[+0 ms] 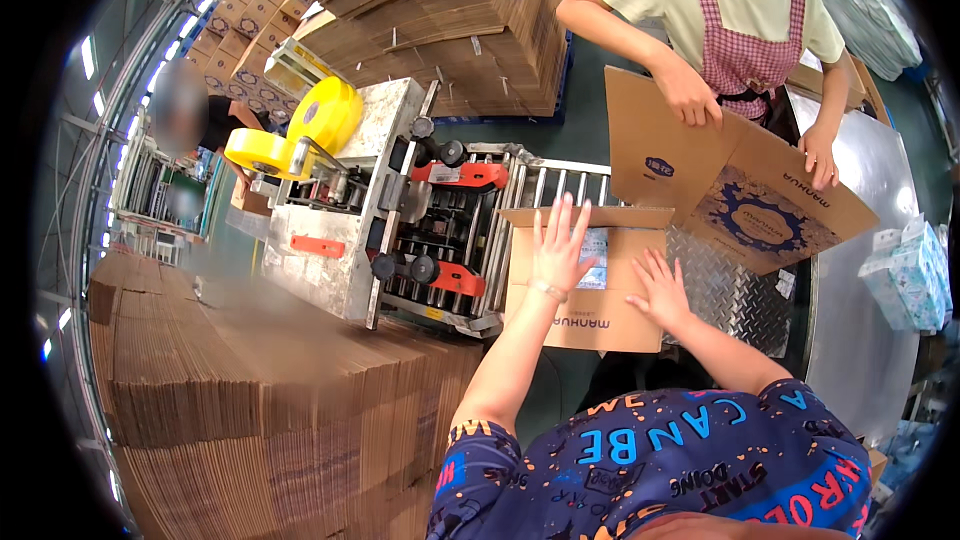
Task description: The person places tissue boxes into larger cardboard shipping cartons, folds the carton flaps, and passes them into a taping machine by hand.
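Head view, from the left: we see a cardboard stack (290,410), then two yellow tape rolls (335,118) on a machine (345,280) with red parts. Rollers (565,183) run from it toward our box (612,325), which sits in front of us, between our hands, its top partly open. Our left hand (563,252) is open, fingers stretched out over the box's left part, gripping nothing. Blue-and-white packs (594,265) show inside. Our right hand (662,292) is open too, fingers spread on the right flap, gripping nothing. Beyond, a co-worker (745,55) holds a printed carton (735,175) in both hands. Rightmost, a blue-and-white bundle (908,278) lies by a metal surface (860,350).
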